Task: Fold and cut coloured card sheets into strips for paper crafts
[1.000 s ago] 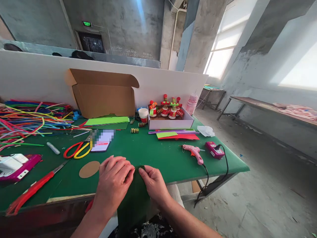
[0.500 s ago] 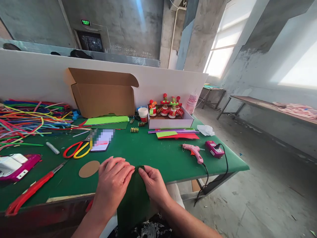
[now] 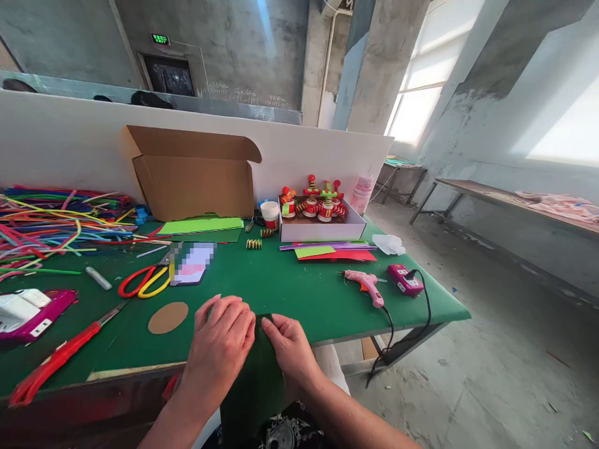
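Note:
A dark green sheet [image 3: 255, 386], likely paper or card, hangs at the table's front edge between my hands and reaches down towards my lap. At its upper left, my left hand [image 3: 224, 337] has its fingers bent over the sheet, the fingertips partly hidden. My right hand [image 3: 291, 346] pinches the top right corner between thumb and fingers. Just left of my left hand a brown cardboard disc [image 3: 168, 318] lies flat on the green table [image 3: 322, 299]. Scissors with red and yellow handles [image 3: 146, 280] rest behind the disc.
Left stand a power strip [image 3: 37, 318], red-handled scissors [image 3: 65, 355] and a heap of pipe cleaners [image 3: 56, 218]. A phone [image 3: 191, 265] lies mid-table. Behind are an open cardboard box [image 3: 196, 187] and a tray of small figures [image 3: 322, 233]. A pink glue gun [image 3: 367, 287] lies right, its cord hanging down.
My left hand has shifted slightly to the right along the sheet's top, its fingers more bent. My right hand keeps its pinch in nearly the same place.

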The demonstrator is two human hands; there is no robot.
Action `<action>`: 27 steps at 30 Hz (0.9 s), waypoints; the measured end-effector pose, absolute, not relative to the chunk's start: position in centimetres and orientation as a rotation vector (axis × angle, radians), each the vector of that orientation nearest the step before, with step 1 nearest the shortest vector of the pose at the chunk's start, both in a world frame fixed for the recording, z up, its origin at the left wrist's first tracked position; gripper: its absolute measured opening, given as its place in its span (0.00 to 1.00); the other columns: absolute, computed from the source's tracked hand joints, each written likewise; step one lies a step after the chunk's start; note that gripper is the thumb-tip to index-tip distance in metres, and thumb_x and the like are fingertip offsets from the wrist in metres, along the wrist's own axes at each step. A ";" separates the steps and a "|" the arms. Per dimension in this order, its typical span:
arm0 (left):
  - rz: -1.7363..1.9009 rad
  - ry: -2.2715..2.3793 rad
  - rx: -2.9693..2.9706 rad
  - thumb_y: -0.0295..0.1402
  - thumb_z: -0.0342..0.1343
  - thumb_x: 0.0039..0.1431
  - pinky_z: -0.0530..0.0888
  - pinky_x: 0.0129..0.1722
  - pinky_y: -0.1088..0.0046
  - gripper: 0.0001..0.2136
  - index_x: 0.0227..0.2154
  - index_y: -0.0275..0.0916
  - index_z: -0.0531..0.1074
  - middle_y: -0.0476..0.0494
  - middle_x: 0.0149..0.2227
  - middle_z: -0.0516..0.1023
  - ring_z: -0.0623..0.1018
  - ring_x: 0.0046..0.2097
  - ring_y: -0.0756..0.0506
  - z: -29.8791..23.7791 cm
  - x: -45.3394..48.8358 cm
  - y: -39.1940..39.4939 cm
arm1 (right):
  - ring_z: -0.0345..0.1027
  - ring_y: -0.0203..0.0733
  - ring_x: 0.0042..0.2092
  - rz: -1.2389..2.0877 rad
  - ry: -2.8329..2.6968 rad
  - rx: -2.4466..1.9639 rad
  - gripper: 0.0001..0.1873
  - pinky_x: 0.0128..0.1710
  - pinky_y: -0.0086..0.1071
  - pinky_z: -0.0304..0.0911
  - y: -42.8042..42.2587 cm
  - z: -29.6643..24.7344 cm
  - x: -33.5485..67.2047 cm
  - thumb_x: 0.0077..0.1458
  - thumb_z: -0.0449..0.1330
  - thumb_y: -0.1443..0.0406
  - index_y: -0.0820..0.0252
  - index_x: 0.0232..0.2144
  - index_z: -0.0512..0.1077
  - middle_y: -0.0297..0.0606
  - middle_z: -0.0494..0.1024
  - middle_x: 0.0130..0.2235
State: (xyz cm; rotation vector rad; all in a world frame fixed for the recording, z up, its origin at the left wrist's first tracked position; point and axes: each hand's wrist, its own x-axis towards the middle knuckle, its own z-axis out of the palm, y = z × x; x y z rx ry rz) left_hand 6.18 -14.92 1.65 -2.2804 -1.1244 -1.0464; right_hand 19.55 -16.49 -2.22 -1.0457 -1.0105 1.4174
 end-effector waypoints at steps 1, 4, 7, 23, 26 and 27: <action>-1.060 -1.122 -2.278 0.23 0.49 0.64 0.68 0.52 0.59 0.11 0.29 0.42 0.71 0.47 0.33 0.79 0.77 0.43 0.43 1.6 6.2 -14.9 | 0.44 0.32 0.26 1.407 -1.011 -1.049 0.29 0.23 0.28 0.44 -16.5 -2.3 19.6 0.50 0.63 0.42 0.55 0.20 0.55 0.26 0.53 0.22; -1.117 -1.133 -2.253 0.23 0.51 0.64 0.67 0.52 0.59 0.10 0.28 0.42 0.70 0.48 0.32 0.79 0.77 0.42 0.44 1.5 6.3 -14.8 | 0.44 0.32 0.26 1.393 -1.010 -1.049 0.30 0.23 0.28 0.44 -16.4 -2.4 19.6 0.50 0.63 0.41 0.55 0.20 0.55 0.26 0.54 0.21; -1.147 -1.154 -2.235 0.23 0.51 0.63 0.67 0.51 0.58 0.10 0.28 0.43 0.70 0.48 0.31 0.79 0.77 0.41 0.43 1.4 6.0 -14.7 | 0.45 0.31 0.25 1.404 -0.991 -1.034 0.31 0.23 0.27 0.46 -16.4 -2.3 19.5 0.47 0.64 0.40 0.55 0.20 0.57 0.26 0.56 0.21; -1.234 -1.219 -2.309 0.29 0.52 0.67 0.66 0.44 0.60 0.10 0.30 0.43 0.75 0.48 0.30 0.81 0.76 0.38 0.43 1.3 5.7 -15.2 | 0.49 0.34 0.27 1.380 -1.058 -1.047 0.31 0.26 0.29 0.49 -16.5 -2.2 19.6 0.48 0.62 0.37 0.56 0.21 0.63 0.28 0.58 0.21; -1.156 -1.139 -2.368 0.27 0.51 0.67 0.66 0.44 0.61 0.11 0.30 0.42 0.74 0.48 0.30 0.80 0.76 0.38 0.44 1.5 5.5 -15.2 | 0.43 0.33 0.27 1.333 -1.101 -1.076 0.31 0.26 0.29 0.44 -16.5 -2.0 19.9 0.49 0.61 0.38 0.56 0.19 0.58 0.26 0.53 0.21; -1.118 -1.097 -2.388 0.26 0.51 0.67 0.66 0.45 0.62 0.11 0.30 0.42 0.74 0.48 0.31 0.80 0.76 0.39 0.44 1.7 5.4 -15.2 | 0.42 0.33 0.27 1.320 -1.121 -1.088 0.32 0.25 0.30 0.43 -16.5 -2.0 20.0 0.50 0.61 0.38 0.55 0.19 0.56 0.26 0.52 0.21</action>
